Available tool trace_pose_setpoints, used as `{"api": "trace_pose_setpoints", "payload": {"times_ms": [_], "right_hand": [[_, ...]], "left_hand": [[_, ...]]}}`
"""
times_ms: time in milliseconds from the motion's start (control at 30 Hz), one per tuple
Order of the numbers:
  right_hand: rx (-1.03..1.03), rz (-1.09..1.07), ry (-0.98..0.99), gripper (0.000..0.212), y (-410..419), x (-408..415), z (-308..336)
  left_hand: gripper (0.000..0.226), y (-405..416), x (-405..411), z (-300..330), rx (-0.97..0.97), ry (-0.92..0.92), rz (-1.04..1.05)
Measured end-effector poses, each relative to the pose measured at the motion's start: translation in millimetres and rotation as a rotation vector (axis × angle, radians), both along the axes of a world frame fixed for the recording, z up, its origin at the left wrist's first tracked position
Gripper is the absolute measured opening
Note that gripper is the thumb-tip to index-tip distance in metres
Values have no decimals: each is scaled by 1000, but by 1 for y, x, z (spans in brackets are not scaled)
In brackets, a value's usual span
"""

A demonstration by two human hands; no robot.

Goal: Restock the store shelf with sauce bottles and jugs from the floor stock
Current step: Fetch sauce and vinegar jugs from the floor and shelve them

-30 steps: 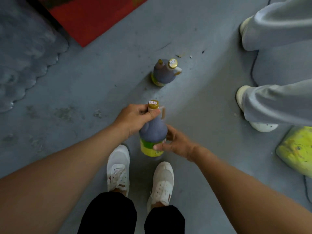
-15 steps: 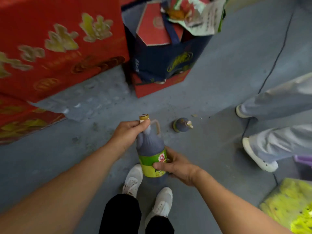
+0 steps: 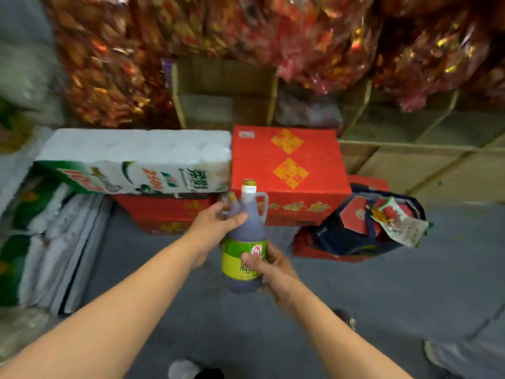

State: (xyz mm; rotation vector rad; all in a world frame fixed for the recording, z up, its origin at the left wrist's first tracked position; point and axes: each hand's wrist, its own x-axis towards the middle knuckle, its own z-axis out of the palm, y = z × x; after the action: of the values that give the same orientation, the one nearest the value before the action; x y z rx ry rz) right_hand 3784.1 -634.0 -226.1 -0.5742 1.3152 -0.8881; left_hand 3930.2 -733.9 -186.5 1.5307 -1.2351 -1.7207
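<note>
Sauce jug sits upright in the air above the grey floor, held between both hands in the middle of the view. It is full of dark liquid, with a gold cap, a white neck, a small loop handle at the shoulder and a green-and-yellow label round its lower half.

Far to the left of the left hand lie stacked green-and-white packs, and above them, up and to the left of that hand, a long white wrapped pack with green print rests on low red cartons.

The left hand comes in from the lower left and grasps the jug at its shoulder, thumb across the front, fingers curled round the far side just below the neck.

Directly behind the jug, beyond both hands, stands a big red box with two gold diamond patterns on its lid.

The right hand comes in from the lower right and grips the jug low down, thumb pressed on the label, fingers wrapped behind the base.

Right of the right hand and further back, a dark blue bag stuffed with red packets leans on another red carton. Beyond it run pale shelf compartments, and blurred red-and-gold foil bundles hang across the top. Low at the far right, a pale grey trouser leg of another person shows at the edge.
</note>
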Motion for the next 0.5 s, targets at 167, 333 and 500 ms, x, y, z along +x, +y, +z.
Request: {"api": "trace_pose_setpoints", "payload": {"times_ms": [167, 333, 500], "right_hand": [[-164, 177, 49, 56, -86, 100, 67], [-292, 368, 8, 36, -151, 208, 124], [-414, 524, -40, 40, -204, 300, 167]], "left_hand": [[37, -51, 118, 81, -26, -1, 132], [65, -83, 235, 149, -114, -57, 304], [54, -96, 327, 201, -214, -62, 437]]}}
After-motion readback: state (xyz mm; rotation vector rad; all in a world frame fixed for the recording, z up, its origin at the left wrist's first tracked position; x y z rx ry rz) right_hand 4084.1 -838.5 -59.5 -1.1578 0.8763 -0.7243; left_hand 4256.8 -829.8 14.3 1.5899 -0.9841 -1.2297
